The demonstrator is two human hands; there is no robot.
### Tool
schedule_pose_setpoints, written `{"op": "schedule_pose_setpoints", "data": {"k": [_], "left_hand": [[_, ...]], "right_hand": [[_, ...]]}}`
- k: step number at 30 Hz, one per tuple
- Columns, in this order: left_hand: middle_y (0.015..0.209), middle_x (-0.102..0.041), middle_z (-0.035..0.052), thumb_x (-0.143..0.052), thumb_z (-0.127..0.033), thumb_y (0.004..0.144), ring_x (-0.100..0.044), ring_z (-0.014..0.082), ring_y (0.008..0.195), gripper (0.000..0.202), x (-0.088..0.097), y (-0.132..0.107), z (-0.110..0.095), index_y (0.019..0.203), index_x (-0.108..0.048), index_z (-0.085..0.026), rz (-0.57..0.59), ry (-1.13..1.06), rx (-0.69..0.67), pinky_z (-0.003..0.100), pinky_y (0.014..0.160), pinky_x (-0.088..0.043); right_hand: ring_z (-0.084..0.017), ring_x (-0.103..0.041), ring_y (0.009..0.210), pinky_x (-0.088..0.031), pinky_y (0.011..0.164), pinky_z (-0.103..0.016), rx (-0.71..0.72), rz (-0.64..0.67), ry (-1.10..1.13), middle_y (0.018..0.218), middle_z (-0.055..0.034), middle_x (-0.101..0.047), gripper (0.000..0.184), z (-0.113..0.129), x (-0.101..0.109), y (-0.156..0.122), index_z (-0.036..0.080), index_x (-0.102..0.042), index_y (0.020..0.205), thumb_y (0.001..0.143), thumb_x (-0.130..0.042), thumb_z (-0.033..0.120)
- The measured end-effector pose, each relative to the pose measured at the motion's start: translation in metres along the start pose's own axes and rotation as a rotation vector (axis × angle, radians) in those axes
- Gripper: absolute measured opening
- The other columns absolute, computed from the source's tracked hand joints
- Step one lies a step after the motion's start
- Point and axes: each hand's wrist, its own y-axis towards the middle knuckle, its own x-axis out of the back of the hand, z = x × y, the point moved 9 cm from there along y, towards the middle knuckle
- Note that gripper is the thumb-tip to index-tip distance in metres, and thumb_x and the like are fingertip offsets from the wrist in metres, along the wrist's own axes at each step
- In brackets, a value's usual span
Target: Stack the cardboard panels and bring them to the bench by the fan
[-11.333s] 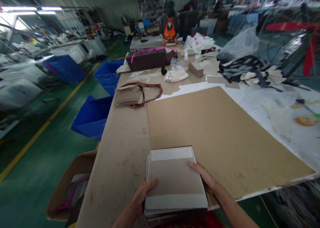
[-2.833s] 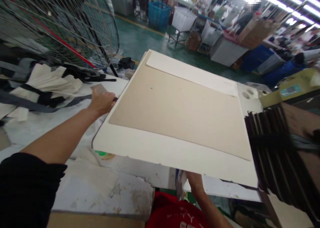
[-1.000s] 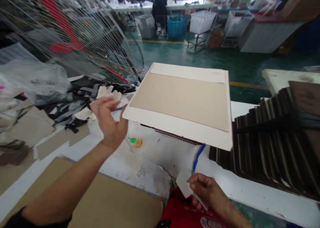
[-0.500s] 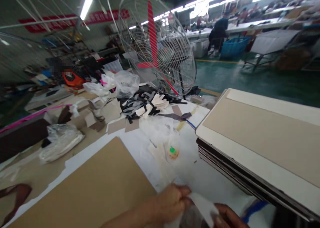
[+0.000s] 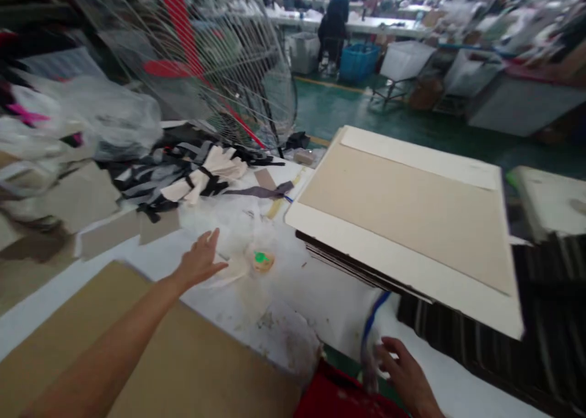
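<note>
Both my hands out over the white counter, beside a stack of flat boards.

My left hand (image 5: pixel 201 262) is open, fingers spread, palm down on the counter (image 5: pixel 315 302) next to a scrap of white paper (image 5: pixel 229 273) and a small round tan dab with a green spot (image 5: pixel 262 260). My right hand (image 5: pixel 403 369) sits at the near edge, fingers loosely curled by a blue strip (image 5: pixel 372 320); I cannot tell if it grips it. The board stack (image 5: pixel 407 223) lies toward the right: matte tan card on top, white borders, dark layered edges. A brown cardboard sheet (image 5: pixel 151 357) covers the near left corner. No writing is readable.
</note>
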Motion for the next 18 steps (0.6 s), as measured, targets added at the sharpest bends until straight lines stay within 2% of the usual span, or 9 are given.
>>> {"op": "schedule_pose_setpoints", "data": {"k": [2,4,6,10,14,16,18], "left_hand": [[0.154,-0.032,0.0279,-0.059,-0.045,0.083,-0.029,0.0443,0.145,0.083,-0.005,0.018,-0.012,0.151,-0.029,-0.008,-0.066,0.055,-0.115,0.061,0.114,-0.034],[0.151,-0.036,0.0246,-0.056,-0.046,0.087,-0.033,0.0413,0.143,0.073,-0.004,0.033,-0.034,0.148,-0.034,-0.012,-0.131,0.068,-0.263,0.059,0.115,-0.035],[0.146,-0.041,0.0219,-0.057,-0.045,0.089,-0.038,0.0395,0.138,0.063,-0.001,0.047,-0.056,0.142,-0.042,-0.015,-0.154,0.042,-0.371,0.058,0.114,-0.036],[0.139,-0.049,0.0183,-0.060,-0.039,0.087,-0.044,0.0348,0.132,0.053,0.003,0.082,-0.074,0.134,-0.050,-0.015,-0.130,0.050,-0.396,0.054,0.113,-0.038],[0.130,-0.056,0.0159,-0.058,-0.034,0.089,-0.049,0.0315,0.126,0.048,0.003,0.106,-0.082,0.132,-0.053,-0.014,-0.112,0.033,-0.405,0.052,0.112,-0.038],[0.126,-0.058,0.0147,-0.058,-0.033,0.090,-0.051,0.0302,0.122,0.044,-0.001,0.113,-0.091,0.131,-0.055,-0.015,-0.105,0.013,-0.431,0.051,0.112,-0.039],[0.121,-0.061,0.0133,-0.061,-0.032,0.090,-0.055,0.0290,0.117,0.040,-0.007,0.117,-0.103,0.127,-0.058,-0.016,-0.096,-0.004,-0.462,0.049,0.109,-0.042]], "right_hand": [[-0.025,-0.070,0.090,-0.055,0.081,-0.037,0.006,-0.076,-0.068,0.122,-0.0154,-0.065,0.070,-0.004,0.003,0.014,0.018,-0.056,0.116,0.074,-0.045,0.073],[-0.028,-0.066,0.098,-0.051,0.091,-0.039,0.014,-0.148,-0.150,0.120,-0.0175,-0.062,0.066,-0.004,0.002,0.025,0.017,-0.057,0.109,0.073,-0.050,0.071],[-0.031,-0.063,0.099,-0.048,0.092,-0.043,0.020,-0.183,-0.233,0.112,-0.0182,-0.060,0.059,-0.003,-0.003,0.031,0.017,-0.056,0.100,0.072,-0.053,0.068],[-0.029,-0.060,0.088,-0.046,0.089,-0.046,0.076,-0.157,-0.314,0.099,-0.0148,-0.056,0.041,0.000,-0.014,0.036,0.020,-0.056,0.083,0.077,-0.045,0.059],[-0.028,-0.058,0.093,-0.044,0.095,-0.044,0.129,-0.125,-0.295,0.092,-0.0130,-0.057,0.030,-0.003,-0.013,0.042,0.022,-0.055,0.070,0.074,-0.044,0.049],[-0.026,-0.060,0.086,-0.048,0.087,-0.043,0.107,-0.125,-0.263,0.086,-0.0110,-0.060,0.024,-0.005,-0.008,0.043,0.023,-0.053,0.065,0.070,-0.047,0.046],[-0.023,-0.060,0.073,-0.050,0.075,-0.040,0.074,-0.125,-0.209,0.071,-0.0061,-0.059,0.022,-0.003,-0.001,0.038,0.024,-0.049,0.061,0.071,-0.051,0.043]]}}
